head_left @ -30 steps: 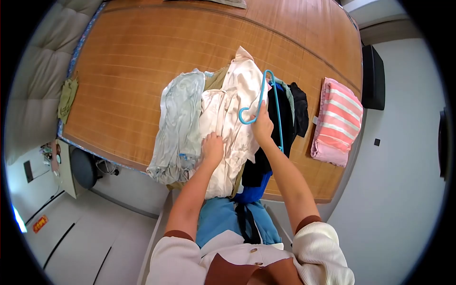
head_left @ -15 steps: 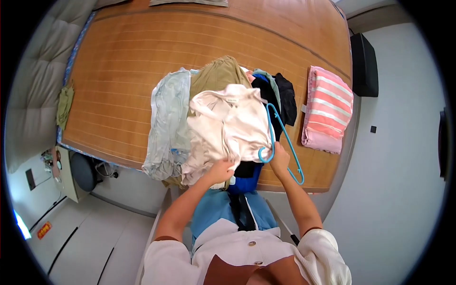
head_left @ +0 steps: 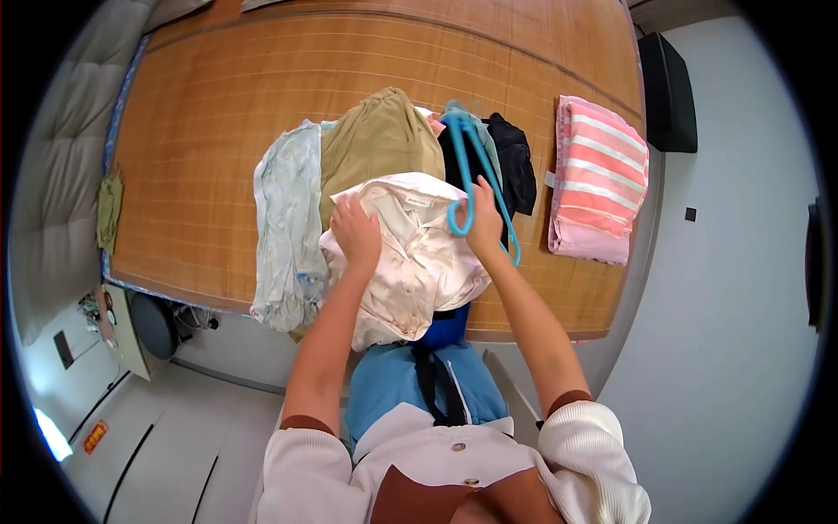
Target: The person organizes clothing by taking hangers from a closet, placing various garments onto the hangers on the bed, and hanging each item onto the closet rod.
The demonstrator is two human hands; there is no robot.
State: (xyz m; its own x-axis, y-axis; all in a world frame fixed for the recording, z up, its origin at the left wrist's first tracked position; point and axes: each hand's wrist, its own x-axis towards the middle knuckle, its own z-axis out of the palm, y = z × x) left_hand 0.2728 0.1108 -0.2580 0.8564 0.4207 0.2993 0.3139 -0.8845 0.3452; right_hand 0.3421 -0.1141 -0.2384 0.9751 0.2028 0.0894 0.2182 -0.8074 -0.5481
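A pale pink satin shirt point(head_left: 406, 284) lies with its collar and label facing away from me, its lower part hanging near the bed's front edge. My left hand point(head_left: 358, 234) grips the shirt at its left shoulder, the fingertips partly over the edge. My right hand point(head_left: 485, 223) is closed on a blue clothes hanger point(head_left: 463, 162), by the shirt's right shoulder. The hanger's hook points toward me and its frame stretches away over dark clothes. Beneath and behind the shirt are khaki trousers point(head_left: 380, 140).
Left of the shirt lies a pale blue-grey garment point(head_left: 290, 218). A black garment point(head_left: 513, 162) lies on the right, and beyond it a folded pink striped cloth point(head_left: 602, 179). All rest on a brown mat point(head_left: 201, 175). A black box point(head_left: 668, 96) stands past the right edge.
My left hand has gone from the shirt's lower edge up to its left shoulder. The right hand has moved away from me and left with the hanger. The shirt's lower part has shifted toward me.
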